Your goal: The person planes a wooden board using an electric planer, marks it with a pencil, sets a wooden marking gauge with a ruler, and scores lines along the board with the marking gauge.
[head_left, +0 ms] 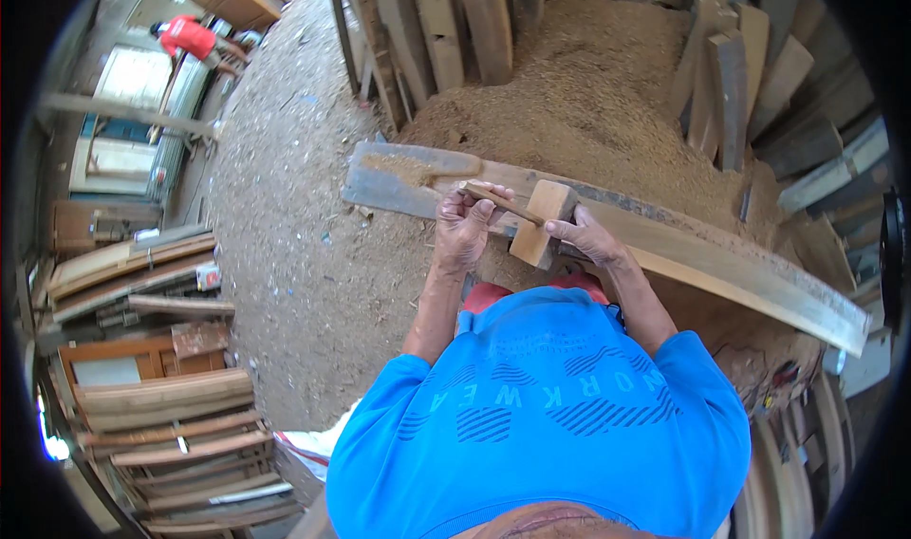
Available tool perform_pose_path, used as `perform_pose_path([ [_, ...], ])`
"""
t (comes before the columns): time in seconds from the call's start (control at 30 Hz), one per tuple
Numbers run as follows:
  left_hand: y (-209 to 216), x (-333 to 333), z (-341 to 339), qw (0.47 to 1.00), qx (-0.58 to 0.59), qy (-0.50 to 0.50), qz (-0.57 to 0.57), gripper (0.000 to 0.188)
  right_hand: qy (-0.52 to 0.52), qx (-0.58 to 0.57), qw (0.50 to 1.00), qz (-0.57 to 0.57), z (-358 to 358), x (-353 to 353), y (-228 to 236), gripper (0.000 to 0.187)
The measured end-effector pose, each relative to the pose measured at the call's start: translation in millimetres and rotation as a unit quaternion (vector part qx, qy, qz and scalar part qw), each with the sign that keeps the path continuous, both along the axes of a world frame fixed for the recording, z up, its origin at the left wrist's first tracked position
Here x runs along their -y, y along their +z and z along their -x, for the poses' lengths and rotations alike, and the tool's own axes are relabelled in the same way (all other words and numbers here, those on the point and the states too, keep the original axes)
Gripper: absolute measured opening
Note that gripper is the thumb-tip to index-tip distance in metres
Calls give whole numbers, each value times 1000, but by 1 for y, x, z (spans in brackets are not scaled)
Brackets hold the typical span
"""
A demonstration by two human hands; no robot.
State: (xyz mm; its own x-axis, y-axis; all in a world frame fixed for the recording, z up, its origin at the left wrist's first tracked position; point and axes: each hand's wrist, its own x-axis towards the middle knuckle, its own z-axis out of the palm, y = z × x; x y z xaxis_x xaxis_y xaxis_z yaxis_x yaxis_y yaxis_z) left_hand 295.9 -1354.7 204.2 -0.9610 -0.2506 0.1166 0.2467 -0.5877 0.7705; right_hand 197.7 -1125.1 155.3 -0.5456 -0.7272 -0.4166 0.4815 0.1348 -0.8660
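My left hand (461, 228) has its fingers closed around a slim dark wooden stick (500, 203). The stick slants down to the right, and its far end meets the face of a pale, rectangular wooden block (543, 209). Whether the stick enters the block or only lies against it, I cannot tell. My right hand (590, 237) grips the block from its right side, thumb near the stick's end. Both pieces are over the near edge of a long wooden plank (702, 247), just in front of my body.
Sawdust (569, 74) is heaped beyond the plank. Upright boards (441, 31) lean at the back, with more boards (726, 83) at the far right. Stacked timber (161, 397) lines the left side. A person in a red shirt (188, 36) bends over at the far left.
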Motion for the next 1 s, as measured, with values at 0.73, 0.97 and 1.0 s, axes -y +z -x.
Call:
perform_pose_path([
  [0.73,-57,108,91,842,-44,-508,177,22,-584,102,771,231,-142,158,-55,50],
  [0.97,-94,93,100,668,-177,-507,516,75,-778,95,617,73,-201,180,-38,45],
  [1.0,-90,84,101,570,-205,-478,636,94,-795,99,595,57,-212,173,-53,47],
])
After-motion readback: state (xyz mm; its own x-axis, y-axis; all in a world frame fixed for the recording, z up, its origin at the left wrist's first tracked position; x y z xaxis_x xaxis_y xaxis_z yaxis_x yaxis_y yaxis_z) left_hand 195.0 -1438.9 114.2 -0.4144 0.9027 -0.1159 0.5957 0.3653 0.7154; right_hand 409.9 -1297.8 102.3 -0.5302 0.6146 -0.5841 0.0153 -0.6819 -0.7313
